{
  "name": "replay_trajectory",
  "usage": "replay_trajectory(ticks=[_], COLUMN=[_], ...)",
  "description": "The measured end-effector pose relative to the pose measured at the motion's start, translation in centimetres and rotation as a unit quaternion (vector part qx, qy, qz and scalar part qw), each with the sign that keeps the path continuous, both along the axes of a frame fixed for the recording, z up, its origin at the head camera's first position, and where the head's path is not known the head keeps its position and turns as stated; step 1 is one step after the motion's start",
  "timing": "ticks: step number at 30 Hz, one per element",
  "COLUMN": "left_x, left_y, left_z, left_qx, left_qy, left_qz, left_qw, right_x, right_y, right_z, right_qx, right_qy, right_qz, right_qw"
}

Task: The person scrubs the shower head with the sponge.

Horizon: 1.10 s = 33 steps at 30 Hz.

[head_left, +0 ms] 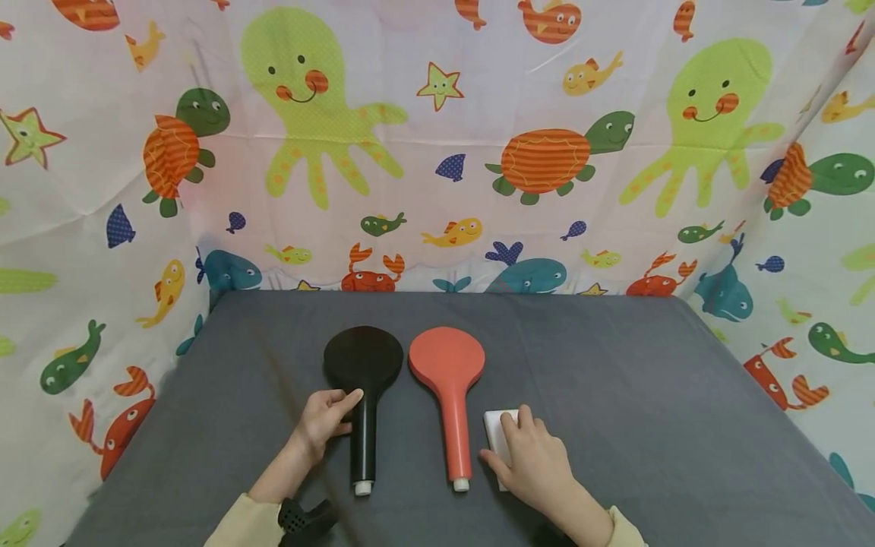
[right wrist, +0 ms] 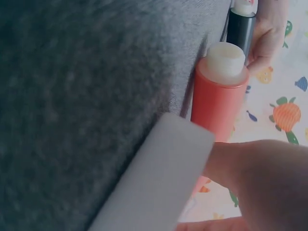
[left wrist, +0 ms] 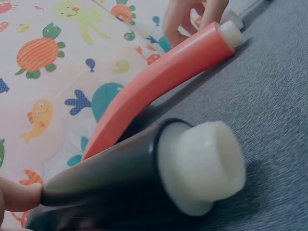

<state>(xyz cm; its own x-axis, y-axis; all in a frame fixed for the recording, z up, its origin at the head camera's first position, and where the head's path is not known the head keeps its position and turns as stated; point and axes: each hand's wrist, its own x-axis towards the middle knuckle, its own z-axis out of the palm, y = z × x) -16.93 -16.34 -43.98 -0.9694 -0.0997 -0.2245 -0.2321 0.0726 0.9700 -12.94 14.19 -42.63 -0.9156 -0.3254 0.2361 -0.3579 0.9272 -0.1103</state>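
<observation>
In the head view a black paddle with a round flat head and tube handle lies on the grey cloth. My left hand grips its handle, thumb on top and fingers at the left side and beneath. A white plug closes the handle's end. Beside it lies a red paddle of the same shape, untouched, with its own white plug. Right of that, my right hand holds a flat white block, thumb at its left edge and fingers over it. The hand hides the block's right part.
A grey cloth covers the table. White curtains printed with sea animals hang behind it and at both sides. A black strap sits on my left wrist.
</observation>
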Motion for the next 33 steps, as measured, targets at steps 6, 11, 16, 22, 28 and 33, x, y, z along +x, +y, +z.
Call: replay_trajectory(ticks=[6, 11, 16, 22, 28, 33], left_x=[-0.1, -0.1, 0.5, 2.1, 4.1, 5.2], left_y=[-0.6, -1.1, -1.7, -3.3, -5.5, -6.6], left_z=[0.5, 0.7, 0.8, 2.0, 2.5, 2.1], left_qx=[-0.012, -0.045, -0.213, -0.493, -0.572, -0.585], left_qy=[-0.022, -0.012, 0.078, 0.313, 0.302, 0.282], left_qz=[-0.004, -0.019, -0.048, -0.097, -0.191, -0.208], left_qw=[0.9997, 0.9987, 0.9728, 0.8057, 0.7379, 0.7313], right_x=[0.3, 0.4, 0.0, -1.1, -1.5, -1.5], right_y=[0.2, 0.5, 1.3, 3.8, 6.3, 7.0], right_z=[0.4, 0.8, 1.4, 1.5, 1.5, 1.4], right_qx=[0.011, -0.004, -0.040, -0.065, -0.024, -0.007], right_qy=[0.005, -0.004, 0.014, 0.061, 0.038, 0.013], right_qz=[0.017, 0.023, 0.029, 0.061, 0.074, 0.074], right_qw=[0.9998, 0.9997, 0.9987, 0.9941, 0.9962, 0.9971])
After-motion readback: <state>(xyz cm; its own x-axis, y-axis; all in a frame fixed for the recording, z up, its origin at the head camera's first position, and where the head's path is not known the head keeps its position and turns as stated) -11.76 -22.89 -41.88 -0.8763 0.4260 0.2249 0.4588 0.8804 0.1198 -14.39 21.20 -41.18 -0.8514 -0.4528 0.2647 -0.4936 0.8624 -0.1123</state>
